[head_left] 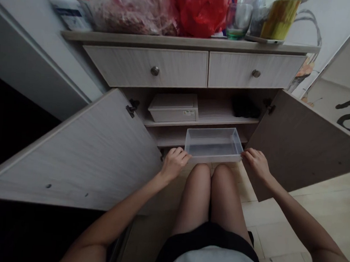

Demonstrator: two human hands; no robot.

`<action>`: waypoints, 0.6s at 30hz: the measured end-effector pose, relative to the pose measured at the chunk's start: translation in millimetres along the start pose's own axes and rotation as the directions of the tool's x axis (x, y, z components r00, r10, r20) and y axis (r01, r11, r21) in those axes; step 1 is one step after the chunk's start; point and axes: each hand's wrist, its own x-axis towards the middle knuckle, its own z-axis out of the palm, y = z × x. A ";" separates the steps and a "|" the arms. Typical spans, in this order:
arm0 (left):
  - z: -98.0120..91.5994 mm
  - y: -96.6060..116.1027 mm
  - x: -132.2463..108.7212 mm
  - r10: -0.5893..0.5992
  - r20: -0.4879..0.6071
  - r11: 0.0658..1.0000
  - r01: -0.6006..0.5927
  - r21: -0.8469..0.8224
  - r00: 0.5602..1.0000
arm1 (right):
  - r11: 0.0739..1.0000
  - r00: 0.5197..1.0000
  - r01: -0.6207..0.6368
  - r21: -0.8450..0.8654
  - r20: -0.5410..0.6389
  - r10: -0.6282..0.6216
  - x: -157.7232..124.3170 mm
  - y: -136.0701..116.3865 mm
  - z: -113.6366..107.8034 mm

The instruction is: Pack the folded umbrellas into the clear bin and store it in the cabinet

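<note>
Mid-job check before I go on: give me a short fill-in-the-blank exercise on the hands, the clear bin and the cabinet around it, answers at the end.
1. Counting the left hand and the right hand, the hands touching the clear bin number ____.
2. From the person's view, the pale box lies to the ____ of the dark item on the same shelf.
3. Both cabinet doors stand ____.
4. The opaque bag beside the glass is coloured ____.

Missing words: two; left; open; red.

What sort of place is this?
Likely a room in a home: there's a wood-grain cabinet with its doors open, and a red bag and a glass on top.
</note>
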 end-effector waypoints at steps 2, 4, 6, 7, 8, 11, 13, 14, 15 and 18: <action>3.4 5.2 -12.6 -0.007 0.010 1.000 0.007 0.000 1.000 | 1.000 1.000 0.018 0.004 0.010 -0.018 -8.0 -5.7 4.5; 5.1 9.7 -22.8 -0.007 0.003 1.000 0.007 0.003 1.000 | 1.000 1.000 0.024 0.004 0.017 -0.024 -14.5 -10.3 8.7; 5.6 13.3 -30.5 0.001 -0.018 1.000 -0.001 0.012 1.000 | 1.000 1.000 0.024 0.001 0.017 -0.024 -20.0 -14.1 12.0; 5.6 14.7 -33.5 0.006 -0.024 1.000 -0.005 0.018 1.000 | 1.000 1.000 0.024 0.000 0.015 -0.024 -22.4 -15.8 13.2; 5.6 16.0 -35.9 0.009 -0.026 1.000 -0.009 0.023 1.000 | 1.000 1.000 0.024 -0.002 0.014 -0.024 -24.6 -17.5 14.0; 5.6 18.6 -40.6 0.011 -0.014 1.000 -0.011 0.028 1.000 | 1.000 1.000 0.019 -0.006 0.014 -0.019 -29.5 -21.8 14.7; 5.6 19.5 -42.5 0.010 -0.011 1.000 -0.010 0.027 1.000 | 1.000 1.000 0.017 -0.012 0.018 -0.016 -31.1 -23.8 13.7; 5.6 19.7 -43.4 0.010 -0.012 1.000 -0.009 0.024 1.000 | 1.000 1.000 0.020 -0.015 0.021 -0.019 -31.6 -24.6 12.9; 5.7 19.7 -44.4 0.008 -0.014 1.000 -0.008 0.016 1.000 | 1.000 0.999 0.024 -0.019 0.026 -0.024 -31.8 -25.2 12.0; 7.2 18.3 -47.5 -0.016 -0.023 0.999 0.015 -0.046 1.000 | 0.999 0.998 0.041 -0.029 0.041 -0.040 -32.0 -26.0 9.5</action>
